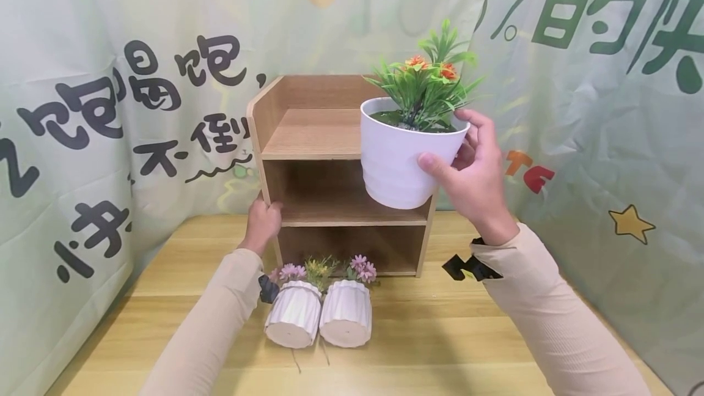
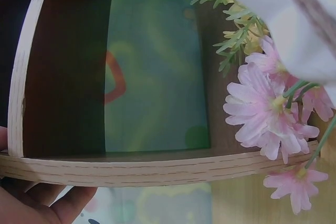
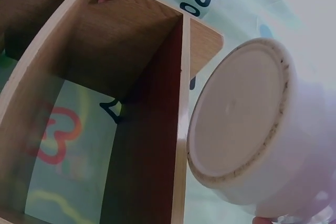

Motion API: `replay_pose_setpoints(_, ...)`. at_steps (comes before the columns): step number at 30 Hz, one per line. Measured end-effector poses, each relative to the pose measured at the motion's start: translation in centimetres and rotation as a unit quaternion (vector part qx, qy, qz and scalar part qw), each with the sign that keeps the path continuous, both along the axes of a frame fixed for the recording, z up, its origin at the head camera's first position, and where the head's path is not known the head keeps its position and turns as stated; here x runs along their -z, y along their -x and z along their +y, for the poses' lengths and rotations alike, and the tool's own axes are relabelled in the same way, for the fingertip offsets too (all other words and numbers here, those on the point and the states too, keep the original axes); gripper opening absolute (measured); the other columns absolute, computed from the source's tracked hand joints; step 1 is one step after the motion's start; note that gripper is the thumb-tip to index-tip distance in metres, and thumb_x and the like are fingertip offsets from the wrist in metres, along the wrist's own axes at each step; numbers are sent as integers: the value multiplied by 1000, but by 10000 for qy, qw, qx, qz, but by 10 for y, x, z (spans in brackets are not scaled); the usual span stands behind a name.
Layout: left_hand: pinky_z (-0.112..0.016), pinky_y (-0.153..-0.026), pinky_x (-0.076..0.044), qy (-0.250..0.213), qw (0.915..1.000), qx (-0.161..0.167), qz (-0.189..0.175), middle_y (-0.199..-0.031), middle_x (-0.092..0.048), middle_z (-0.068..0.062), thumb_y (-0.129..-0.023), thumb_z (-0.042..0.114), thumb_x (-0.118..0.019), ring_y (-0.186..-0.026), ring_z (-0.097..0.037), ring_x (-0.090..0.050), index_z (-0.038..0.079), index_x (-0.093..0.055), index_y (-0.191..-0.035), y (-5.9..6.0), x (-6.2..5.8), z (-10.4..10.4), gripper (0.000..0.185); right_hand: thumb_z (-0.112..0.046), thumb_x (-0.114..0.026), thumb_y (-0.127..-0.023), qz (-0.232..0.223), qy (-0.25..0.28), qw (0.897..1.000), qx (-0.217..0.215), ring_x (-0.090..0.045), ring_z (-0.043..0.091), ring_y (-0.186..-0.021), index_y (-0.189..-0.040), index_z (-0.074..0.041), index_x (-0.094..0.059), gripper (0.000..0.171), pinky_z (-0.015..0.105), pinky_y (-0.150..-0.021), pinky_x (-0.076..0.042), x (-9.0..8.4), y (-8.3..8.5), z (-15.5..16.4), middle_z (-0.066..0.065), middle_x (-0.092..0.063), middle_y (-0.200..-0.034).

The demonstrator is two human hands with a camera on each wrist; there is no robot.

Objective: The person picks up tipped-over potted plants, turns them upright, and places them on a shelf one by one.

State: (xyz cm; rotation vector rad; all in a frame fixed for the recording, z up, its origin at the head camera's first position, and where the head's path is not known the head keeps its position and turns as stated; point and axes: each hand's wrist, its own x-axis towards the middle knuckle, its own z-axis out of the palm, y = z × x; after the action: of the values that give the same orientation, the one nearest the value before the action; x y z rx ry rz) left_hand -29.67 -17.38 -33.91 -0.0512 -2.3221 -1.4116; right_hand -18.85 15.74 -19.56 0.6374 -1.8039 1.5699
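Note:
My right hand (image 1: 478,173) grips a white flower pot (image 1: 409,167) by its right side, with the thumb on the front and fingers at the rim. Green leaves and orange flowers (image 1: 426,75) fill the pot. It is held up in front of the right part of a small wooden shelf (image 1: 343,223), and its pale underside shows in the right wrist view. At the shelf's left side panel, my left hand (image 1: 263,222) holds the edge at middle-shelf height. In the left wrist view, fingers (image 2: 73,203) of that hand lie along the panel's outer face.
Two white ribbed pots (image 1: 293,316) lie on their sides before the shelf, pink and yellow flowers (image 1: 319,271) pointing at it. The shelf stands on a wooden table (image 1: 412,347). Printed cloth (image 1: 181,11) hangs behind and at both sides.

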Motion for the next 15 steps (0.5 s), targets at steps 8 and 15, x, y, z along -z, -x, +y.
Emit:
replay_pose_setpoints(8, -50, -96, -41, 79, 9999, -73, 92, -116, -58, -32, -90, 11, -46, -106, -41, -54, -10, -51, -120, -1, -1, 0, 37, -14, -77, -80, -116, -261, 9980, 567, -62, 20, -90, -134, -12, -36, 68, 26, -79, -52, -7, 2, -3, 10, -58, -118)
replay_pose_setpoints(15, -51, -98, -40, 44, 9999, -71, 55, -120, -57, -32, -91, 11, -46, -110, -42, -53, -10, -50, -124, -2, -1, 0, 39, -21, -80, -77, 70, -251, 9955, 914, -64, 21, -91, -133, -15, -37, 71, 28, -81, -52, -11, 8, -7, 8, -61, -120)
